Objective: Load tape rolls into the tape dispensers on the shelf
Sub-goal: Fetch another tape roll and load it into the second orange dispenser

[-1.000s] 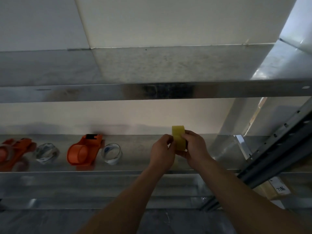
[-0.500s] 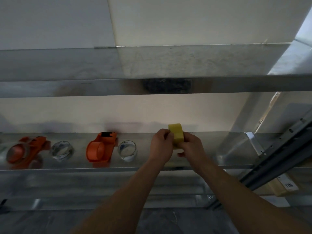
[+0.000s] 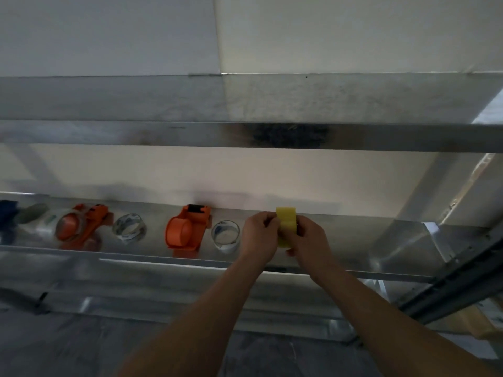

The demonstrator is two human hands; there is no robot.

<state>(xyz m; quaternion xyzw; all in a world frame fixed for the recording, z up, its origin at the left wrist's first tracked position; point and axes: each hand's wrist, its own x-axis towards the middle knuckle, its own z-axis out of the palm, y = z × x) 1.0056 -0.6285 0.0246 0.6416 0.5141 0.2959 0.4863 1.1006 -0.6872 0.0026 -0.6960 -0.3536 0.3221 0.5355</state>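
Yellow-tape prep: gripping roll (image 3: 285,223) in curled fingers (image 3: 268,221) of left hand (image 3: 258,235) and right hand (image 3: 310,239), above shelf (image 3: 353,242). Probably hunting the loose end. Next: carrying to dispenser (image 3: 185,231) at nine o'clock, seating it squarely.

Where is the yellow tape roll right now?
Head view, right of centre: the yellow tape roll is held between left hand and right hand, beside a clear roll.

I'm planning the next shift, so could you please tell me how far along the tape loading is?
Done, apparently: the left orange dispenser carries a roll. In hand: the left hand and right hand grip a yellow roll above the shelf. Left: the middle orange dispenser shows a bare hub, and two clear rolls stand loose beside them.
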